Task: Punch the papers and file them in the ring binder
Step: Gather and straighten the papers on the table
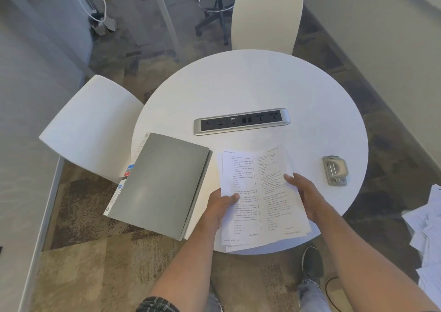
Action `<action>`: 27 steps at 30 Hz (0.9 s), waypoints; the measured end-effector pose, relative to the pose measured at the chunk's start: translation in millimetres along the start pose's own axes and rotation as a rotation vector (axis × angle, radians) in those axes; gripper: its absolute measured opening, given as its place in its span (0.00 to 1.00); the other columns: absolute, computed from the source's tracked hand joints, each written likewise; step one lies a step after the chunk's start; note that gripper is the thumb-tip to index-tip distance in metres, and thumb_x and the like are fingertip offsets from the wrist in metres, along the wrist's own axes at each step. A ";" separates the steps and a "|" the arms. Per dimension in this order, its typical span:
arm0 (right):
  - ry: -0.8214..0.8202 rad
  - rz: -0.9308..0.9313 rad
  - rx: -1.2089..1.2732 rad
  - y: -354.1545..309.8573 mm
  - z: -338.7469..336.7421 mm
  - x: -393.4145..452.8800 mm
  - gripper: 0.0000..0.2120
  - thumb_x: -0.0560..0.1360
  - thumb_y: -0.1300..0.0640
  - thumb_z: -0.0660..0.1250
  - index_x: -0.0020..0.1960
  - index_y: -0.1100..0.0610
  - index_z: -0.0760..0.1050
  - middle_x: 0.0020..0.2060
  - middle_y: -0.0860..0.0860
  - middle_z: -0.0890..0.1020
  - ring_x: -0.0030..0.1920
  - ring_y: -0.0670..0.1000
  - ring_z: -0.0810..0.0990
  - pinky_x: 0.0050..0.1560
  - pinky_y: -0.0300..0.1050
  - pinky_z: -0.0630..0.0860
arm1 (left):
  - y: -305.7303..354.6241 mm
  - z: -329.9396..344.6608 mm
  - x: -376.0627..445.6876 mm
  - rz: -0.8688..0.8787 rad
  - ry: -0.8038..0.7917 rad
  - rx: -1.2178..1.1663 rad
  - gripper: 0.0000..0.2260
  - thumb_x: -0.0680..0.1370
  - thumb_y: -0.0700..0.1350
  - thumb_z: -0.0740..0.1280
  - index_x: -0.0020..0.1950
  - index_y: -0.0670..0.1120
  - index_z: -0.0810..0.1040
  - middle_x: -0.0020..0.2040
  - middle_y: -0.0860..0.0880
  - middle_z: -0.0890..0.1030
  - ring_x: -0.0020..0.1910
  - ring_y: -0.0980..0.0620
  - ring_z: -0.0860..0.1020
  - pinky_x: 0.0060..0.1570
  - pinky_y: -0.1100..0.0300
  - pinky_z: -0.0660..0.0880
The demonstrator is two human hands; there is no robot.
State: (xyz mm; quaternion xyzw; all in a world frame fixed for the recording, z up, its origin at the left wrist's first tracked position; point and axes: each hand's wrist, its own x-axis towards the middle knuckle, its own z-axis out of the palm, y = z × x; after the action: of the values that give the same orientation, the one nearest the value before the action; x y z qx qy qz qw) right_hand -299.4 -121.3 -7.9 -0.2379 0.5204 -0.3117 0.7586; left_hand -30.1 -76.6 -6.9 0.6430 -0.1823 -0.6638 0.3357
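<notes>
One round table (262,85), white, smooth matte top. One power and data strip (241,121), oblong, silver frame with black socket face, set into the middle of the top. One ring binder (160,185), grey, flat and closed, matte cover, lying at the left edge of the table and overhanging it; coloured index tabs and white sheet edges showing along its left side. One loose sheaf of papers (259,192), white, printed in two columns, several sheets fanned unevenly, exact number not countable, lying just right of the binder and overhanging the near edge. One hole punch (334,170), grey metal, squat with rounded lever, standing alone near the right edge, well apart from both hands. Two hands: left hand (220,208) gripping the sheaf's left edge, thumb on top; right hand (304,196) gripping the right edge, thumb laid on the printed face. Two chairs, white, curved shells: one (267,18) beyond the table, one (93,125) at left. One further heap of white sheets (427,240), tumbled, at far right.
</notes>
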 end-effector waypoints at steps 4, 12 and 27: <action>0.076 -0.025 -0.156 0.7 -5.1 10.3 0.18 0.74 0.67 0.74 0.63 0.58 0.79 0.55 0.59 0.87 0.50 0.63 0.88 0.48 0.60 0.85 | 2.1 3.6 2.2 0.067 0.041 0.005 0.15 0.76 0.36 0.76 0.62 0.40 0.82 0.59 0.42 0.86 0.56 0.41 0.85 0.59 0.46 0.82; 0.017 -0.146 -0.094 -4.1 -11.8 11.2 0.24 0.66 0.67 0.78 0.61 0.59 0.82 0.57 0.62 0.86 0.53 0.67 0.87 0.48 0.59 0.85 | 29.9 8.8 4.9 0.189 0.077 -0.035 0.36 0.64 0.45 0.85 0.69 0.42 0.75 0.61 0.44 0.85 0.58 0.42 0.85 0.60 0.40 0.81; 0.014 -0.571 -0.074 -80.0 36.1 6.0 0.21 0.58 0.56 0.84 0.51 0.51 0.88 0.51 0.52 0.89 0.52 0.52 0.88 0.49 0.42 0.83 | 112.9 21.7 2.9 0.479 -0.103 0.084 0.16 0.64 0.39 0.82 0.49 0.52 0.89 0.53 0.47 0.88 0.52 0.50 0.87 0.49 0.57 0.82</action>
State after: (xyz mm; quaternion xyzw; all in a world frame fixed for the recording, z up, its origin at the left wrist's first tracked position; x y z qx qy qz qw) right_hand -282.0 -179.7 55.5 -0.3999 0.4485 -0.4951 0.6275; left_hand -27.3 -162.6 69.3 0.5601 -0.3740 -0.5889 0.4468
